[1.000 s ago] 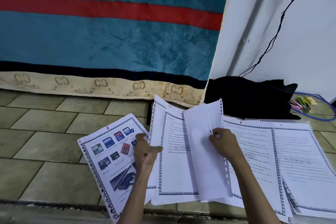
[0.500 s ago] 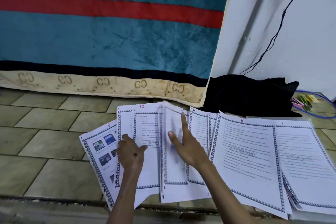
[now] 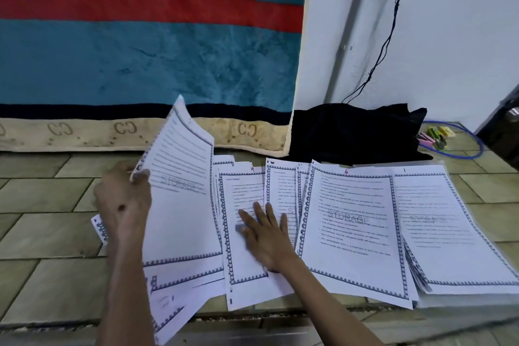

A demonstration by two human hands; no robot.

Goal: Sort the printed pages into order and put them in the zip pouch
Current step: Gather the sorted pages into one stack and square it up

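Printed pages with patterned borders lie fanned across the tiled floor. My left hand (image 3: 123, 205) pinches the left edge of one page (image 3: 182, 196) and holds it tilted up off the floor. Flat on the page numbered 9 (image 3: 244, 191) lies my right hand (image 3: 266, 236), its fingers spread. To the right lie page 6 (image 3: 354, 227) and page 1 (image 3: 438, 227), which tops a thick stack. A clear plastic edge (image 3: 463, 302) shows under that stack; I cannot tell whether it is the zip pouch.
A teal blanket with a red stripe (image 3: 146, 50) hangs behind the pages. A black cloth (image 3: 354, 132) lies against the white wall, with a black cable above it. Coloured clips (image 3: 435, 135) and a blue cord loop (image 3: 463, 149) sit at the far right.
My left hand has lifted a page off the left of the fan and tilted it upward. My right hand has dropped flat onto page 9. The picture page numbered 8 is now mostly covered.
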